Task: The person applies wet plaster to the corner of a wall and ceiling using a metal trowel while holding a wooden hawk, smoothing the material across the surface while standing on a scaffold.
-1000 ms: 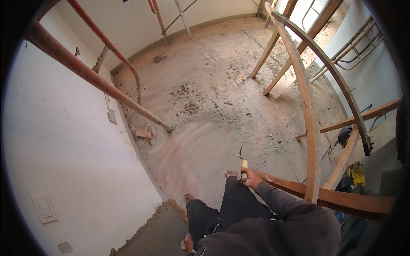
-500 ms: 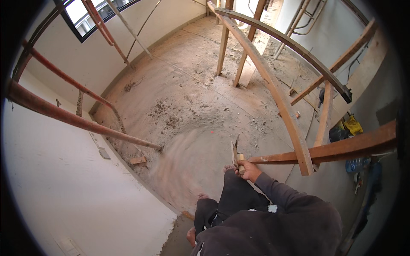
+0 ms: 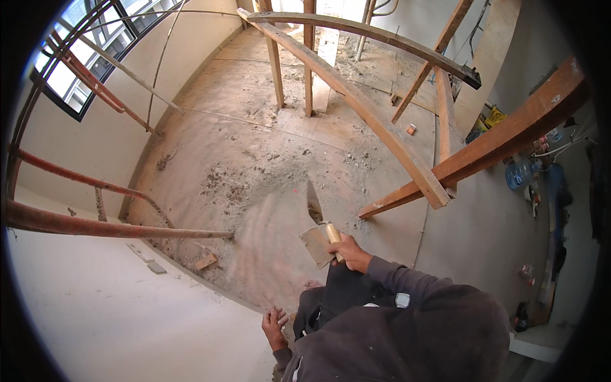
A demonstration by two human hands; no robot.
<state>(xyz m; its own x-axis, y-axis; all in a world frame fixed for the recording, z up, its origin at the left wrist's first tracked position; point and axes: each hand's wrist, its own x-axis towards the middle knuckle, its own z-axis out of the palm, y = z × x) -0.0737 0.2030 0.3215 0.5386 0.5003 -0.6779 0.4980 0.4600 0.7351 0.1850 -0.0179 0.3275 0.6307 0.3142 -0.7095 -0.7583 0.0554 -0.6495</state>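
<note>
In front of my knees my right hand (image 3: 351, 251) is wrapped around the pale wooden handle of a pointed trowel (image 3: 313, 202). The trowel's blade points away from me over the dusty floor. Beside the handle, at the same hand, is a flat squarish plate (image 3: 316, 247) smeared with grey; whether the fingers grip it too, I cannot tell. My left hand (image 3: 275, 328) is raised at my left side, close to the white wall (image 3: 140, 305). Its fingers are loosely bent and apart, with nothing seen in them.
A wooden frame (image 3: 363, 105) and a thick slanting beam (image 3: 496, 140) stand ahead and right. Reddish poles (image 3: 114, 221) cross the left side. Grit and rubble (image 3: 235, 178) lie on the floor. A blue water jug (image 3: 520, 173) sits at the right.
My view has turned to the right. The trowel has swung so its blade and the squarish plate show broadside. My left hand has risen from beside my leg toward the white wall.
</note>
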